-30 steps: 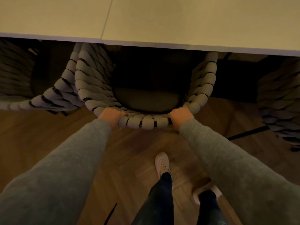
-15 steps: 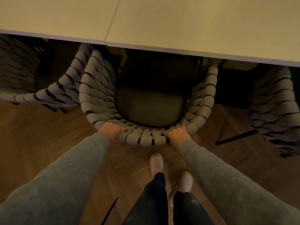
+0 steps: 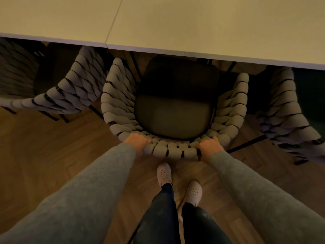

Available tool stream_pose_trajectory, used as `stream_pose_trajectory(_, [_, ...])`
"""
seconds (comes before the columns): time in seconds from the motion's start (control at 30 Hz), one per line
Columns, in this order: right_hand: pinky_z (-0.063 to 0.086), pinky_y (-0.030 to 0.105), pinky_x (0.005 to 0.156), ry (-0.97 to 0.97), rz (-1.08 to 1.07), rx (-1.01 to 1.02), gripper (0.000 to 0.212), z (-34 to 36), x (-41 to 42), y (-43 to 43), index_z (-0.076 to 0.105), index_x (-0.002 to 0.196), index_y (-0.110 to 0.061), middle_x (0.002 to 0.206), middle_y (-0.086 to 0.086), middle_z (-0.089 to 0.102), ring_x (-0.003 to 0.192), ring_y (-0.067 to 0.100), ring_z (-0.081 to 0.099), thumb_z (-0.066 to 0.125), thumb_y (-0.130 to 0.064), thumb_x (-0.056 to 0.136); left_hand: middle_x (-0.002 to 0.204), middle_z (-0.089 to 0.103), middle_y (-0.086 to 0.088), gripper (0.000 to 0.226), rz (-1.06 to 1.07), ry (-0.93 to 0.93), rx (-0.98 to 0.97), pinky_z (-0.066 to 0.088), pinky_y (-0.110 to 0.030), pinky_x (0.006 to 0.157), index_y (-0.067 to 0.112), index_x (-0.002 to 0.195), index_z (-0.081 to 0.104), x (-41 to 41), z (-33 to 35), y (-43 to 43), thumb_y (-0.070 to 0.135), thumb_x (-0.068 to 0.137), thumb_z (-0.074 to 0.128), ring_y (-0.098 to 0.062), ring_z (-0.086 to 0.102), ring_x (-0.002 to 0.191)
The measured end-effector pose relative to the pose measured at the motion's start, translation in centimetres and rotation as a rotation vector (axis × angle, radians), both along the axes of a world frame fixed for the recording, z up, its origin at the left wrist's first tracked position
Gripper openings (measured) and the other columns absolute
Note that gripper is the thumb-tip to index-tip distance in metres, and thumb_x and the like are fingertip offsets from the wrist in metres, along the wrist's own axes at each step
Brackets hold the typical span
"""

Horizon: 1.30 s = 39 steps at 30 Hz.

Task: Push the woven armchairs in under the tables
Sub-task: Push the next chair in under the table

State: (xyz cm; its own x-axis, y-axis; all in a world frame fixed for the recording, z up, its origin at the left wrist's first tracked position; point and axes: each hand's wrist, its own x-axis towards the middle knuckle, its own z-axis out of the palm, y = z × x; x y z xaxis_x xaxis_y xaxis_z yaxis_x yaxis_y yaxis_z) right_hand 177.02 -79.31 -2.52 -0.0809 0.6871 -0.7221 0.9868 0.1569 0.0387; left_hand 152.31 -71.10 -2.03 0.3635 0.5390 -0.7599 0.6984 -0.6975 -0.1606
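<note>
A grey woven armchair (image 3: 119, 103) with a dark seat cushion (image 3: 174, 117) stands right in front of me. Its front part and arm tips reach the edge of the pale table (image 3: 202, 23). My left hand (image 3: 138, 140) grips the top rim of the backrest on the left. My right hand (image 3: 210, 147) grips the same rim on the right. Both sets of fingers curl over the thick woven rope.
A second woven armchair (image 3: 73, 92) sits close on the left, partly under the table. A third one (image 3: 286, 113) stands on the right, its dark legs sticking out over the wooden floor (image 3: 44, 155). My feet (image 3: 164, 173) are just behind the middle chair.
The middle chair now shows more of its seat and lies lower in view than a second ago. My feet have come together, and both hands kept their hold on the rim.
</note>
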Motion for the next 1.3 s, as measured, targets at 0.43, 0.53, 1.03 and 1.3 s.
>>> stream_pose_trajectory(0.43, [0.026, 0.044, 0.111, 0.003, -0.025, 0.044, 0.035, 0.1, 5.1, 3.3, 0.052, 0.131, -0.033, 0.127, 0.000, 0.055, 0.124, 0.023, 0.047, 0.047, -0.025, 0.098, 0.121, 0.062, 0.000, 0.035, -0.040, -0.140, 0.011, 0.048, -0.039, 0.092, 0.028, 0.129, 0.051, 4.2, -0.6, 3.7, 0.025, 0.094, 0.052, -0.022, 0.059, 0.111])
stream_pose_trajectory(0.53, [0.025, 0.043, 0.111, 0.002, -0.031, 0.045, 0.033, 0.2, 5.4, 4.5, 0.054, 0.129, -0.032, 0.127, 0.000, 0.055, 0.124, 0.023, 0.047, 0.048, -0.026, 0.098, 0.119, 0.062, 0.000, 0.034, -0.041, -0.154, 0.021, 0.048, -0.038, 0.090, 0.029, 0.127, 0.051, 4.7, -0.5, 4.8, 0.024, 0.094, 0.052, -0.022, 0.059, 0.110])
stream_pose_trajectory(1.03, [0.016, 0.043, 0.118, -0.004, -0.041, 0.020, 0.039, -0.5, 7.2, 5.5, 0.050, 0.134, -0.039, 0.136, -0.005, 0.048, 0.131, 0.021, 0.040, 0.051, -0.029, 0.096, 0.121, 0.061, -0.006, 0.043, -0.067, -0.143, -0.084, 0.050, -0.038, 0.090, 0.021, 0.134, 0.048, 6.3, -2.2, 6.1, 0.019, 0.092, 0.057, -0.025, 0.059, 0.110])
stream_pose_trajectory(1.3, [0.001, 0.057, 0.119, -0.077, -0.096, -0.101, 0.063, -0.2, 6.2, 6.4, 0.040, 0.141, -0.038, 0.144, -0.001, 0.044, 0.137, 0.026, 0.035, 0.065, -0.049, 0.084, 0.144, 0.044, -0.007, 0.073, -0.053, -0.125, -0.047, 0.017, -0.057, 0.116, 0.024, 0.151, 0.023, 5.6, -2.0, 5.4, 0.031, 0.090, 0.063, -0.029, 0.043, 0.132])
